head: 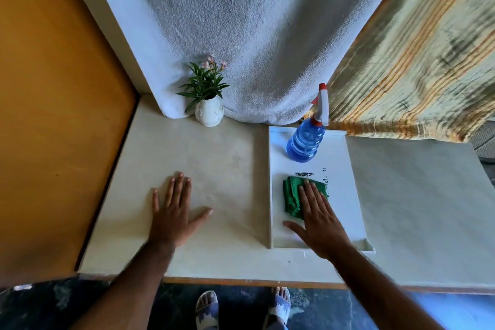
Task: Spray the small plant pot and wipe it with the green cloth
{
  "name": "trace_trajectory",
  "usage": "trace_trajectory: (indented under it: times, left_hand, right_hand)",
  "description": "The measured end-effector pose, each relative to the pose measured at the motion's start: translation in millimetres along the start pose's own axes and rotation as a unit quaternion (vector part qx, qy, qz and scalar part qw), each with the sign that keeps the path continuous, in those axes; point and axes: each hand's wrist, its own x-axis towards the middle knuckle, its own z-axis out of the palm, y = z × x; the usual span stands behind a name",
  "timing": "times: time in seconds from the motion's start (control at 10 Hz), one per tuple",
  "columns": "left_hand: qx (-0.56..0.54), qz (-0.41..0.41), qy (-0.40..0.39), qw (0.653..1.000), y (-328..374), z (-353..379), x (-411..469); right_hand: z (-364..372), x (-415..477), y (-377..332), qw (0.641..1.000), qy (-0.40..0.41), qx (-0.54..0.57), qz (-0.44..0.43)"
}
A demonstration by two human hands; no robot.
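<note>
A small white plant pot [209,113] with green leaves and pink flowers stands at the back of the pale counter, against the grey cloth. A blue spray bottle [306,142] with a white and red trigger head stands upright at the far end of a white tray [348,187]. The folded green cloth [292,197] lies in the middle of that tray. My right hand [320,218] rests flat on the cloth's right part, fingers spread, not gripping. My left hand [175,210] lies flat and open on the bare counter, well in front of the pot.
A grey textured cloth [254,35] hangs behind the counter and a striped yellow curtain [415,69] hangs at the right. An orange-brown panel [53,115] borders the counter on the left. The counter's front edge [241,280] is near my sandalled feet.
</note>
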Motion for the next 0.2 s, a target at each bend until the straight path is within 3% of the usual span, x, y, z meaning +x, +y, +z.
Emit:
trace_trajectory:
  times: [0.1,0.2]
  left_hand:
    - [-0.030,0.005,-0.079,0.996,-3.8,-27.0,2.5]
    - [-0.053,0.046,-0.053,0.996,5.6,-70.6,9.3]
  right_hand:
    - [-28.3,2.3,-7.7,0.999,0.020,0.021,-0.014]
    - [-78.9,19.0,-18.5,0.994,0.090,0.034,-0.052]
